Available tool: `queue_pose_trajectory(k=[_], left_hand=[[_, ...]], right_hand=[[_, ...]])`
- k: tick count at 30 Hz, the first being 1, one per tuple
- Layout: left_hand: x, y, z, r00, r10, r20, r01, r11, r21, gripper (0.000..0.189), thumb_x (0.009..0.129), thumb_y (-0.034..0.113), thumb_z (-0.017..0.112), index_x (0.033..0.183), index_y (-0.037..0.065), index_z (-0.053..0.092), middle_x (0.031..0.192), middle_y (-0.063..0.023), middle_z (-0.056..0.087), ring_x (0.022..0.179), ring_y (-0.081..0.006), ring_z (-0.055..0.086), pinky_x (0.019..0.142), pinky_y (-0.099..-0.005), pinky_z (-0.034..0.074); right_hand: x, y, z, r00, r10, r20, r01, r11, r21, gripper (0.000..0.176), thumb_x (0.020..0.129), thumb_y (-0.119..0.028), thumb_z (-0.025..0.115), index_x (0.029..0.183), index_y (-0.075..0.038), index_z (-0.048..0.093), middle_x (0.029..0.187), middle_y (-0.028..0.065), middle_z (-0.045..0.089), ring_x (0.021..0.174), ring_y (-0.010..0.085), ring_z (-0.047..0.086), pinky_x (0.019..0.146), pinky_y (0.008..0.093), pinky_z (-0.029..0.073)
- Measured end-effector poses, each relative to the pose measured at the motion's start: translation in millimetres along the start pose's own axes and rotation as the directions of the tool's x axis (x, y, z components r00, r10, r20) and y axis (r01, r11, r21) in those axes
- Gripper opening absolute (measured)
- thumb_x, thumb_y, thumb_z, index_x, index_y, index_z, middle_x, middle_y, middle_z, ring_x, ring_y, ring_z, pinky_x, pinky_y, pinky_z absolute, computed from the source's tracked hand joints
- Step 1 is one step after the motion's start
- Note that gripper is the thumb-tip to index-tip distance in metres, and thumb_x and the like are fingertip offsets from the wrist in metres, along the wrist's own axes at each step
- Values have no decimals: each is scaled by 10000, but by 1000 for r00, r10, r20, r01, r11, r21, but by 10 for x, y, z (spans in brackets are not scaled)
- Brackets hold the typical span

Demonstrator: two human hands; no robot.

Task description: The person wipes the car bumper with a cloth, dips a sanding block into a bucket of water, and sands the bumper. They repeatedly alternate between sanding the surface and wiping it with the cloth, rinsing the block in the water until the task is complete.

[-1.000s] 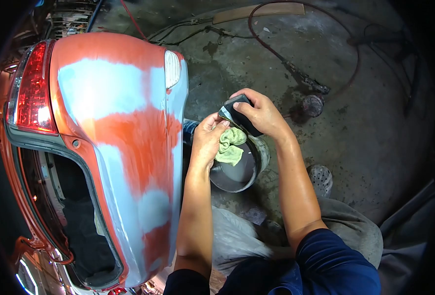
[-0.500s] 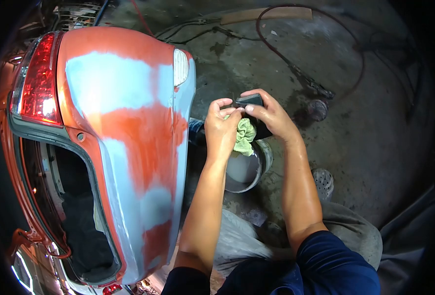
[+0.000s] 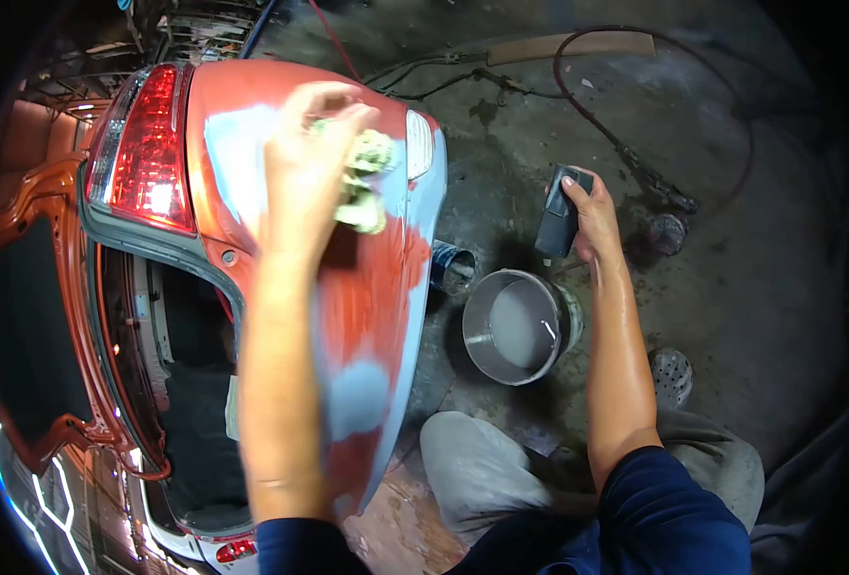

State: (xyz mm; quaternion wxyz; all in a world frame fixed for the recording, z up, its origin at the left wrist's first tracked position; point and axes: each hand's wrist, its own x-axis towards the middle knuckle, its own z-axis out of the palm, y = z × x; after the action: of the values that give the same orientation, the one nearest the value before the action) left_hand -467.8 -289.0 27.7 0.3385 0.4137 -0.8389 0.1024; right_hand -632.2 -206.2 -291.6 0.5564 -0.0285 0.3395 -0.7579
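Observation:
My left hand (image 3: 302,144), blurred by motion, is closed on a crumpled pale green cloth (image 3: 372,158) over the car's rear bumper (image 3: 357,297). Whether the cloth touches the paint there cannot be made out. The bumper is orange-red with pale blue-grey patches. Off to the right of the car, my right hand (image 3: 598,218) grips a dark rectangular block (image 3: 557,228), like a sanding block, thumb on its top face. Below that hand stands a grey bucket (image 3: 478,321) holding cloudy liquid.
A red tail light (image 3: 146,153) and an open rear hatch (image 3: 36,326) are at the left. A dark can (image 3: 450,264) lies by the bumper. On the wet floor are a looped hose (image 3: 597,125), a board (image 3: 573,48) and a round container (image 3: 667,234). My shoe (image 3: 672,377) is at right.
My hands were together above the bucket and have parted. The left swung up and left over the bumper with the cloth; the right moved right with the block. The view shifted too.

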Motion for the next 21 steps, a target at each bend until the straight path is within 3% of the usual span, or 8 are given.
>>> queue_pose_trajectory(k=[4, 6, 10, 13, 15, 17, 19, 21], left_hand=[[1051, -396, -903, 908, 403, 114, -410, 801, 436, 209, 885, 238, 702, 1013, 74, 716, 843, -117, 689, 822, -286, 687, 739, -423, 560], [1356, -621, -1269, 562, 779, 278, -758, 350, 551, 110, 914, 199, 727, 943, 95, 744, 942, -115, 733, 853, -289, 701, 749, -400, 568], [1536, -644, -1705, 540, 464, 702, -837, 384, 390, 156, 931, 235, 704, 945, 80, 718, 966, -116, 720, 855, -318, 681, 751, -413, 564], [1482, -438, -1673, 357, 515, 779, -934, 201, 296, 227, 978, 264, 653, 1007, 46, 710, 987, -135, 718, 874, -349, 677, 809, -456, 559], [1221, -195, -1575, 566, 403, 719, -823, 233, 518, 246, 1003, 253, 624, 1023, 19, 697, 997, -153, 712, 891, -368, 674, 844, -486, 548], [1390, -593, -1497, 311, 743, 592, -946, 182, 269, 270, 1041, 219, 597, 1086, -33, 682, 1015, -185, 693, 895, -389, 661, 894, -502, 537], [1254, -589, -1461, 750, 434, 499, -661, 522, 539, 273, 1039, 210, 612, 1135, -38, 673, 1015, -182, 688, 884, -371, 657, 886, -488, 543], [1393, -920, -1456, 555, 676, 484, -800, 594, 87, 276, 1048, 197, 612, 1154, -53, 662, 982, -178, 677, 858, -338, 646, 850, -465, 555]], right_hand=[[11, 341, 167, 990, 132, -45, -130, 990, 51, 266, 961, -126, 709, 1178, -16, 602, 976, 108, 718, 838, 209, 712, 747, 357, 593], [35, 625, 391, 989, 131, -67, -126, 989, 74, 215, 946, -141, 733, 1108, -31, 644, 928, 64, 711, 783, 165, 684, 687, 335, 570], [96, 1087, 810, 989, 145, -5, -145, 989, -36, 344, 930, -202, 743, 1150, 46, 653, 1027, 108, 730, 900, 185, 683, 809, 350, 541], [261, 1402, 972, 997, 58, -41, -67, 966, -251, 483, 943, -268, 703, 1250, 93, 605, 1145, 218, 712, 1056, 295, 679, 938, 380, 509], [336, 1460, 1073, 998, 12, -63, -35, 925, -378, 605, 933, -329, 679, 1336, 105, 556, 1207, 307, 677, 1140, 410, 662, 986, 422, 496], [496, 1585, 1122, 996, -9, -83, -30, 893, -450, 626, 929, -350, 676, 1341, 106, 551, 1196, 321, 673, 1146, 430, 653, 989, 438, 494], [546, 1651, 1146, 997, -19, -79, -23, 867, -498, 651, 928, -368, 668, 1349, 112, 541, 1175, 341, 668, 1150, 454, 644, 991, 453, 493], [529, 1632, 1148, 997, -14, -75, -26, 861, -508, 649, 929, -367, 668, 1342, 117, 541, 1173, 345, 666, 1147, 459, 645, 987, 456, 493]])
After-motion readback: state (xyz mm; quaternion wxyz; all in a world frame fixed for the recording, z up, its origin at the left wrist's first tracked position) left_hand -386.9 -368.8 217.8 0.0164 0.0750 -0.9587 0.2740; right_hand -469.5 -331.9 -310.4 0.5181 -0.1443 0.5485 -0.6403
